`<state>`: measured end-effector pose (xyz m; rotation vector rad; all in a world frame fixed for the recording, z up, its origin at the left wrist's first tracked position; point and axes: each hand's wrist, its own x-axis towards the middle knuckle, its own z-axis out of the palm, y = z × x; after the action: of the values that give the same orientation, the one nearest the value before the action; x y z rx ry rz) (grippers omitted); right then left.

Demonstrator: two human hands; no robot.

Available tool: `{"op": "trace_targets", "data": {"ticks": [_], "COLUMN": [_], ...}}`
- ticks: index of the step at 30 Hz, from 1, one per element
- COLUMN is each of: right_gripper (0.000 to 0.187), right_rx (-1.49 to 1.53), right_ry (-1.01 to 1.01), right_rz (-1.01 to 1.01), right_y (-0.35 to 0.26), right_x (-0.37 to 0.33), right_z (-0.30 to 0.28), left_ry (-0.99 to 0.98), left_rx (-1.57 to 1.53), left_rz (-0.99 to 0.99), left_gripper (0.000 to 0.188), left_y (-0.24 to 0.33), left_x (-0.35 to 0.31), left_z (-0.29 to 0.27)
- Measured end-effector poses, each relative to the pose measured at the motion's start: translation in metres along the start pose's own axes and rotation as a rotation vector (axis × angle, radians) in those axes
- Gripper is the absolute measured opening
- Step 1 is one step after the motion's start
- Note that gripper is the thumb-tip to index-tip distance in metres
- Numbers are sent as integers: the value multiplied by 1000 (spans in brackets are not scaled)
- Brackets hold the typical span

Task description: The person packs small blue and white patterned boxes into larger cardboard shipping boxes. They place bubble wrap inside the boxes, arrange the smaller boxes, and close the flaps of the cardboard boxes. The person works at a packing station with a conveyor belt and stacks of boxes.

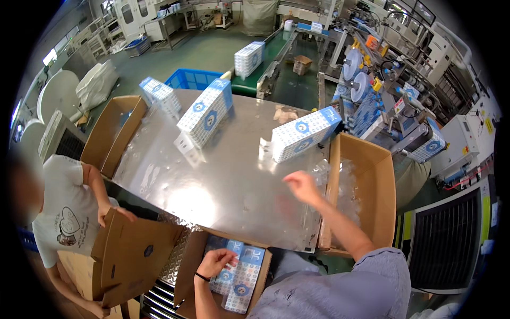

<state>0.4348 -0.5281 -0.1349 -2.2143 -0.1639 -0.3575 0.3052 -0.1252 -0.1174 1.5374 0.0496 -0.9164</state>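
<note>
My left hand (213, 262), with a dark band at its wrist, hovers over an open cardboard carton (183, 274) at the near edge. Its bent fingers are slightly apart and nothing shows in them. Inside the carton lie blue-and-white patterned packs (244, 276), side by side. Over the right part of the metal table (234, 196), my right hand (301, 186) is held up with fingers curled and no object visible in it. Beyond it a long blue-and-white pack (303, 135) stands on the table. Two more stand farther left, a middle pack (207, 114) and a left pack (159, 95).
An open carton (366, 186) with clear plastic stands along the table's right side; another carton (114, 135) stands at its left. A co-worker (71, 212) at left holds a cardboard box (135, 255). Behind are a blue crate (194, 78), a conveyor pack (248, 58) and machinery (409, 106).
</note>
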Motion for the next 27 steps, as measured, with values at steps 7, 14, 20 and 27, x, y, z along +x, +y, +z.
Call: {"op": "trace_targets", "data": {"ticks": [7, 14, 20, 27], "right_gripper": [52, 46, 46, 41], "right_rx": [-354, -792, -616, -549], "right_ry": [-281, -465, -477, -483], "right_rz": [76, -62, -86, -48], "right_y": [82, 132, 136, 113], "right_x": [18, -14, -8, -8], "right_z": [-92, -37, -55, -50], "left_ry": [242, 157, 151, 267], "left_rx": [937, 1224, 1420, 1430], "left_rz": [847, 728, 712, 691], "left_gripper": [57, 84, 51, 21], "left_y": [100, 62, 76, 74], "left_x": [177, 337, 325, 306], "left_z": [135, 187, 179, 164]}}
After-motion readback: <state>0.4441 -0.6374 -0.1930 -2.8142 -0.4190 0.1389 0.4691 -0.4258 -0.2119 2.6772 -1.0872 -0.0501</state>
